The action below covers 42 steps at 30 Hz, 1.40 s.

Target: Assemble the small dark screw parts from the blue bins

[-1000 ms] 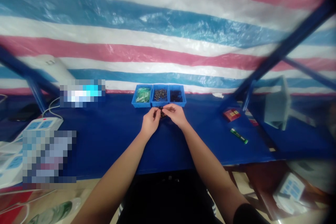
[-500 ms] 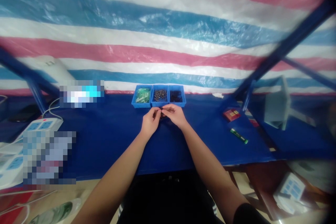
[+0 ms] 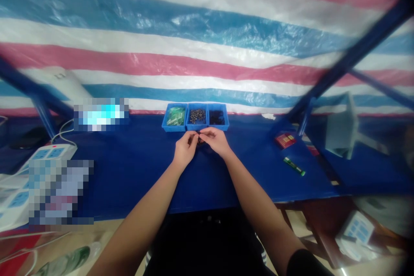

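My left hand [image 3: 186, 148] and my right hand [image 3: 215, 140] meet over the table, fingertips pinched together on something small and dark that I cannot make out. Both hands are closed, just in front of three blue bins standing side by side. The left bin [image 3: 164, 126] holds green and clear pieces that look like small plastic packets. Small round metallic-looking parts [image 3: 198, 116] fill the middle bin. In the right bin lie small black parts [image 3: 216, 117]. My fingers cover most of what they grip.
On the blue tabletop [image 3: 129, 172], a power strip [image 3: 54, 155] with cables lies at the left. A red box [image 3: 285, 140] and a green tube-like packet [image 3: 294, 166] rest at the right. Blue metal frame bars [image 3: 349, 58] slant up at both sides. Striped sheeting [image 3: 200, 64] hangs behind.
The hands stay together in the same place, with only a slight shift of the fingers. The whole view has moved very slightly.
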{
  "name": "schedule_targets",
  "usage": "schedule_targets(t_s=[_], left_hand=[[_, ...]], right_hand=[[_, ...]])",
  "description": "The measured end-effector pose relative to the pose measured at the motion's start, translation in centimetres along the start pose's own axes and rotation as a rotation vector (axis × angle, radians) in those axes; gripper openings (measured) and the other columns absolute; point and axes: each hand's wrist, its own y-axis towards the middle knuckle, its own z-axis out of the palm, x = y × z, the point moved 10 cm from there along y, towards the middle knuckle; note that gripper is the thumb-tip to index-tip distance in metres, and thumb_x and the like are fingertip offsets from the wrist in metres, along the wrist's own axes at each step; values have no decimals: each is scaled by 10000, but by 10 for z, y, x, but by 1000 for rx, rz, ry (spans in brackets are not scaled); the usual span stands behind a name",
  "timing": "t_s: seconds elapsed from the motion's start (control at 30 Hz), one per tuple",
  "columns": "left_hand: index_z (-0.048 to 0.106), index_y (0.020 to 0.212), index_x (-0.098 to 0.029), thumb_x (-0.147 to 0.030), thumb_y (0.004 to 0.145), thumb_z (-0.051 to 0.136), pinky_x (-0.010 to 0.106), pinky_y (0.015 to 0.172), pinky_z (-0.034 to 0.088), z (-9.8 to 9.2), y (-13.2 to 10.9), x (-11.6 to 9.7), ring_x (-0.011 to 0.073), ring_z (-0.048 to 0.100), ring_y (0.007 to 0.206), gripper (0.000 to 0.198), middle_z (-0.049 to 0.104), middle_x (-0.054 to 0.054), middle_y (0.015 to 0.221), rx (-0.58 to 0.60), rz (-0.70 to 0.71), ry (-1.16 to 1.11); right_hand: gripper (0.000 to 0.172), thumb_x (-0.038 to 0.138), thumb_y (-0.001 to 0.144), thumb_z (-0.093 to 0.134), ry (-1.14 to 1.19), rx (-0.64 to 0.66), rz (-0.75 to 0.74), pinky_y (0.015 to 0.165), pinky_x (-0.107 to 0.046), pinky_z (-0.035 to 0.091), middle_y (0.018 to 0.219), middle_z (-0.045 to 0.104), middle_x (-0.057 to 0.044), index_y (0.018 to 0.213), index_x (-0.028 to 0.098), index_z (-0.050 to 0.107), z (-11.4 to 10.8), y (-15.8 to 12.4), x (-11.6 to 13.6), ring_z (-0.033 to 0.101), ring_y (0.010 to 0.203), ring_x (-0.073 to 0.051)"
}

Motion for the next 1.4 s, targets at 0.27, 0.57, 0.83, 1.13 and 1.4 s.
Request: schedule_targets(t_s=[0.27,0.57,0.83,1.13,1.4], left_hand=[[622,1002,-222,-439,912,519,266,722,514,0,1,2,153,671,704,257,701,0,785,3,-9,16],[630,967,-216,-413,913,520,255,720,504,0,0,0,144,666,694,232,702,-4,785,-1,4,18],[624,1032,-217,-409,903,539,251,703,506,-2,0,0,141,664,679,247,702,-9,779,-19,5,9],[632,941,-200,-412,930,488,254,707,500,0,1,-1,146,659,687,256,691,2,761,5,25,40],[612,1045,-211,-418,904,534,252,705,504,-1,0,-2,143,661,685,262,695,-8,767,-2,-1,10]], right_hand=[[314,393,692,754,0,-14,-11,747,-356,595,857,725,-48,917,182,691,-1,1,-4,706,742,-188],[306,377,701,750,7,2,-15,750,-338,590,860,727,-47,926,177,690,-1,1,-3,706,736,-178],[276,359,709,751,31,-7,-42,724,-332,593,839,726,-44,914,182,696,-3,3,-5,707,712,-177],[298,376,707,749,0,-3,-32,735,-336,594,856,729,-49,925,180,696,-2,2,-3,706,736,-181],[285,377,708,747,7,-15,-21,741,-336,595,857,730,-46,910,185,692,-2,2,-4,710,737,-182]])
